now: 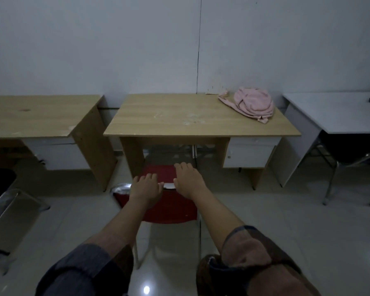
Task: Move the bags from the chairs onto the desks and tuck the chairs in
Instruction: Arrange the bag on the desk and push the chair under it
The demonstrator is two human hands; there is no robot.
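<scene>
No text, label, brand, number or sign can be read anywhere in the view — the picture is dim and slightly blurred. Nothing printed is seen on the pink bag (pixel 252 104), and nothing is written on the top of the wooden desk (pixel 179 116) where it lies. The white drawer front (pixel 247 155) carries only a small round lock — no lettering can be made out on it.
</scene>
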